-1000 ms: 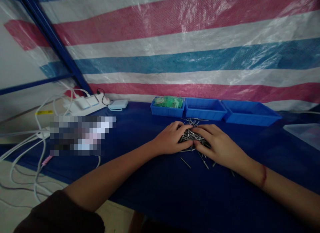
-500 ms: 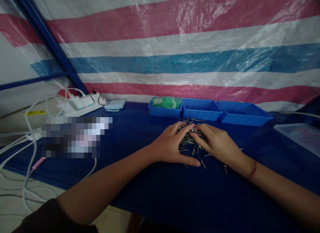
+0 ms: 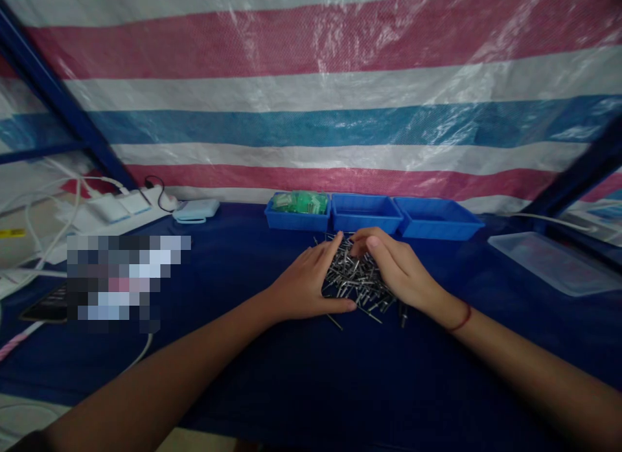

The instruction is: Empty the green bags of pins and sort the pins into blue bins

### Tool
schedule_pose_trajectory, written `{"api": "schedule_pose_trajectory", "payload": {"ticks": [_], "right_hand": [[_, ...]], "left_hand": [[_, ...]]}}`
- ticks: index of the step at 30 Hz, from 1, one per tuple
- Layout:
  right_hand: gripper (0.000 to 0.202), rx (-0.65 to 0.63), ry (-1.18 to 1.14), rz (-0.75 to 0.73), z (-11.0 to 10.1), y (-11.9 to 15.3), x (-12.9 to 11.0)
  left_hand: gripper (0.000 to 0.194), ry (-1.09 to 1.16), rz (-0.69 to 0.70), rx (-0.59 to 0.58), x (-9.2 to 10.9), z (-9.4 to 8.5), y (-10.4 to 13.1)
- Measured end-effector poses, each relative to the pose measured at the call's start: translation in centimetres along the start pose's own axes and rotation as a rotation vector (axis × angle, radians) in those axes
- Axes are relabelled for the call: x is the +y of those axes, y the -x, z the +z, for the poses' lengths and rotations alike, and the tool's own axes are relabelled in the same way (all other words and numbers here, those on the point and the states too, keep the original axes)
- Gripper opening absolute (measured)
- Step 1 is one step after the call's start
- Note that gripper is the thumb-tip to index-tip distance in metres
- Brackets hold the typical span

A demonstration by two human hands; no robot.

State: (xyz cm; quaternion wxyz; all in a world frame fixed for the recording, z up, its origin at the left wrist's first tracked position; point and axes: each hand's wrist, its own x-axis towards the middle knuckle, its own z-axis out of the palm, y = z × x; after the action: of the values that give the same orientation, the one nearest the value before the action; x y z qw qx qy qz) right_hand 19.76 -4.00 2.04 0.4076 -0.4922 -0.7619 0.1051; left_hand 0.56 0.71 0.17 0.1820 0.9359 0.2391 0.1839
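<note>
A heap of silvery pop rivets lies on the dark blue tabletop. Curved along its left side is my left hand, open, thumb held apart from the fingers and reaching over the near edge of the heap. On the far right of the heap, my right hand is cupped with bent fingers apart, touching the rivets. Neither hand has a rivet visibly gripped. A few rivets stick out from the near side, one below my left thumb.
Behind the heap stand three blue bins; the left bin holds green-and-clear packets. A translucent lid or tray lies at right. At left are a power strip with white cables, a light blue case and a blurred-out device.
My right hand has drawn inward and the rivets sit in a tighter heap, more of it showing between my hands. The whole view has shifted to the right.
</note>
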Motion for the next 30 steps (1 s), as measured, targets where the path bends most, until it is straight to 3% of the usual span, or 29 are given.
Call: {"api": "schedule_pose_trajectory", "payload": {"ticks": [4,9,15,18,24,27,30], "right_hand": [[0.032,-0.07,-0.043,0.004,-2.4,0.7,0.0],[0.033,-0.075,0.199,0.056,-4.9,4.1,1.3],[0.073,-0.219,0.523,0.204,-3.4,7.4,3.2],[0.071,-0.209,0.54,0.213,-1.7,6.3,3.2],[0.054,-0.115,0.344,0.032,1.1,2.8,1.6],[0.039,-0.071,0.308,-0.011,1.4,1.7,1.1],[0.026,0.05,0.316,-0.005,0.8,0.7,1.6]], "left_hand": [[0.098,-0.02,-0.004,-0.01,0.1,-0.2,0.2],[0.093,-0.011,-0.056,0.004,0.1,-0.1,0.5],[0.093,-0.078,-0.241,0.035,0.2,0.6,0.1],[0.085,-0.104,-0.223,0.001,0.5,0.5,-0.1],[0.054,-0.064,-0.119,0.037,0.5,0.1,-0.1],[0.048,-0.009,-0.083,0.043,0.3,0.0,-0.1],[0.05,0.017,-0.072,0.055,0.3,-0.1,-0.1]]}}
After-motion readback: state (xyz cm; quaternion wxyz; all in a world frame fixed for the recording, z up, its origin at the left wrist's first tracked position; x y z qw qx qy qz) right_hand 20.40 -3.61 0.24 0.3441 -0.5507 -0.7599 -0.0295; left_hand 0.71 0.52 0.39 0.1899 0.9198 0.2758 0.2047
